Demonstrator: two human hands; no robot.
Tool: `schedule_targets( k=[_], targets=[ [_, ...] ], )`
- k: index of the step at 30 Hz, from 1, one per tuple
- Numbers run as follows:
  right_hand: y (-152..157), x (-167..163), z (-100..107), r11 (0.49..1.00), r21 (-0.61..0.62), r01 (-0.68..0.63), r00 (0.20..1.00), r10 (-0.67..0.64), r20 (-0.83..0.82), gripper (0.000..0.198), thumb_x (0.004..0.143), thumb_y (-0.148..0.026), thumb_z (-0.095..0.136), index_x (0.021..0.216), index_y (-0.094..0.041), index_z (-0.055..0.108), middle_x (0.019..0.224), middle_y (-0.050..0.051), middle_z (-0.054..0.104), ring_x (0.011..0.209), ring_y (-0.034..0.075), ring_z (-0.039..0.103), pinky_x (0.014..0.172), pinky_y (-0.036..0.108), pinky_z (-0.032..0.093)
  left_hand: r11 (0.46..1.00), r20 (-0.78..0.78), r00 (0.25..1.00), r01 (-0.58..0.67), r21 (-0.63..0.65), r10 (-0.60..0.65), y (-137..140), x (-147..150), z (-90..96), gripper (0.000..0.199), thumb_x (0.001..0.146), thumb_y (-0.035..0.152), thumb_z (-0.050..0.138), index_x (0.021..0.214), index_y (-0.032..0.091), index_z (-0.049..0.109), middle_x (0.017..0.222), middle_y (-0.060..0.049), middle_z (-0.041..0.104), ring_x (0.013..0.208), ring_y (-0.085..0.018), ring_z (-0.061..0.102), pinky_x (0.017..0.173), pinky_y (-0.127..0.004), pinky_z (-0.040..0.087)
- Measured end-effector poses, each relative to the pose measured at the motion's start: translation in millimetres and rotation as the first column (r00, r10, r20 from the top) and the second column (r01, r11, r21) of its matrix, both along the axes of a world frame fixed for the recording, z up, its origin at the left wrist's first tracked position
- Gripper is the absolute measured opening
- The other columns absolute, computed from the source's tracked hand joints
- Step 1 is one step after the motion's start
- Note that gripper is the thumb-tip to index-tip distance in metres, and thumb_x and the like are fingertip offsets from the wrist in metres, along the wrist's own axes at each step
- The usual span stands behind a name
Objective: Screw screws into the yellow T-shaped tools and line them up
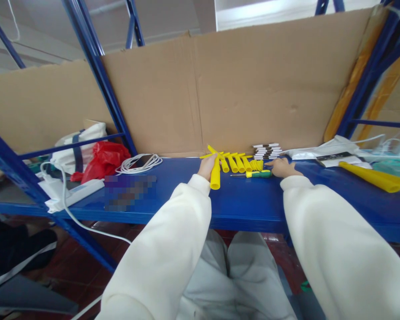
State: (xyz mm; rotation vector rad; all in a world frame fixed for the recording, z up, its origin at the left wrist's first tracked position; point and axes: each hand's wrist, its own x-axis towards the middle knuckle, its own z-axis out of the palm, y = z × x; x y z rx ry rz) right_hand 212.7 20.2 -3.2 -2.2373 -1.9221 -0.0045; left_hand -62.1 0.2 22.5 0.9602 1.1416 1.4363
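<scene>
My left fingers point(209, 162) are clasping a cone point(215, 175); behind the screwdriver point(262, 174), crossed cones point(240, 166) are looking finished, strips point(257, 165) waiting (right fingers' point(274, 165) hold: can't tell).

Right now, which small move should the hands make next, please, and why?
Perhaps the right hand should take one of the small yellow pieces: it is close beside them, just behind the screwdriver, while the left hand holds a flared yellow tube.

Plain, off-white sleeves point(162, 249) are showing at seven and four o'clock, hanging loose and narrowing into close-fitting cuffs point(200, 182); pale grey trousers point(250, 266) are creasing softly between five and six.
</scene>
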Motion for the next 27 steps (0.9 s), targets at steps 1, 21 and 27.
schedule_targets(
  k=[1,21,27],
  targets=[
    [-0.4,-0.6,0.3,1.0,-0.009,-0.011,1.0,0.011,-0.003,0.056,0.088,-0.014,0.049,0.137,-0.032,0.071,0.152,0.015,0.054,0.145,0.04,0.037,0.114,0.068,0.032,1.0,0.0,1.0,0.005,0.0,-0.005,0.1,0.4,-0.4,0.017,0.093,0.024,0.063,0.079,0.016,0.067,0.051,0.003,0.056,0.044,-0.011,0.049,0.054,-0.024,0.042],
    [0.0,2.2,-1.3,0.997,0.025,0.074,0.997,-0.073,-0.009,0.05,0.091,-0.018,0.048,0.132,-0.031,0.074,0.147,0.016,0.059,0.14,0.041,0.044,0.11,0.07,0.034,0.997,-0.05,0.996,0.073,-0.04,-0.075,-4.4,3.1,3.2,0.016,0.095,0.018,0.06,0.083,0.015,0.07,0.046,0.002,0.056,0.042,-0.01,0.05,0.048,-0.021,0.041],
    [-5.9,-4.0,7.9,0.991,0.109,0.081,0.994,-0.073,-0.082,0.05,0.091,-0.022,0.05,0.136,-0.031,0.072,0.145,0.014,0.061,0.136,0.038,0.048,0.111,0.064,0.036,0.994,-0.075,0.992,0.097,-0.041,-0.1,-2.3,0.5,2.4,0.014,0.091,0.018,0.067,0.078,0.014,0.07,0.049,0.001,0.058,0.045,-0.012,0.054,0.052,-0.024,0.044]
  ],
)
